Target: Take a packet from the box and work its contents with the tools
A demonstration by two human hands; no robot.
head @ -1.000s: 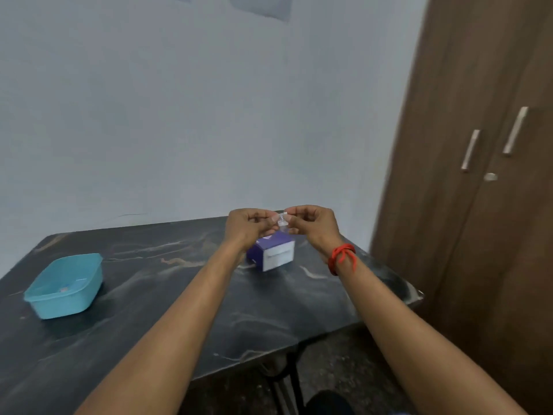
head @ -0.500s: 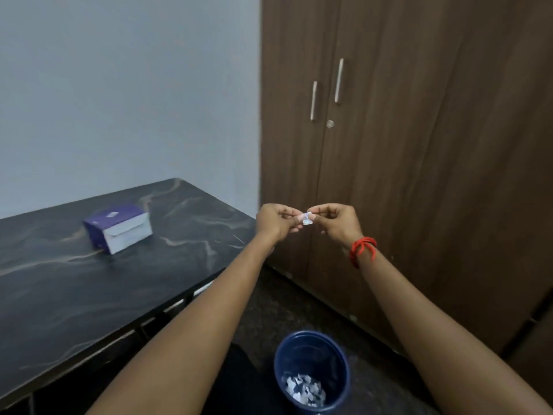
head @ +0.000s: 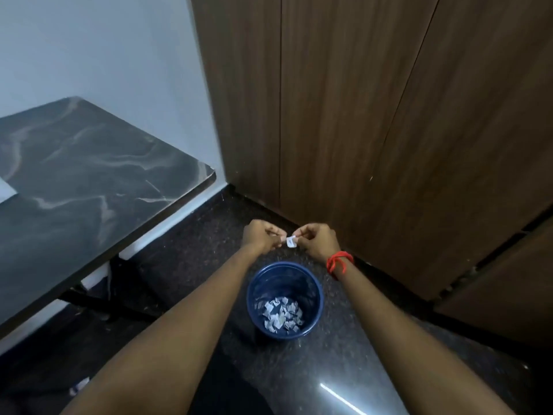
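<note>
Two hands, one small white packet. A second ago I held it over the table (head: 89,175) beside the box; now I have turned right, and the table has slid to the left of the scene. My left hand (head: 259,236) and right hand (head: 319,241) each pinch an edge of the packet (head: 291,242), fingers curled tight. They are above the floor near the blue bin (head: 254,295), which holds paper scraps (head: 282,316). A wardrobe (head: 389,115) fills the right. I judge the wrapper comes off here, and tool work has not begun.
</note>
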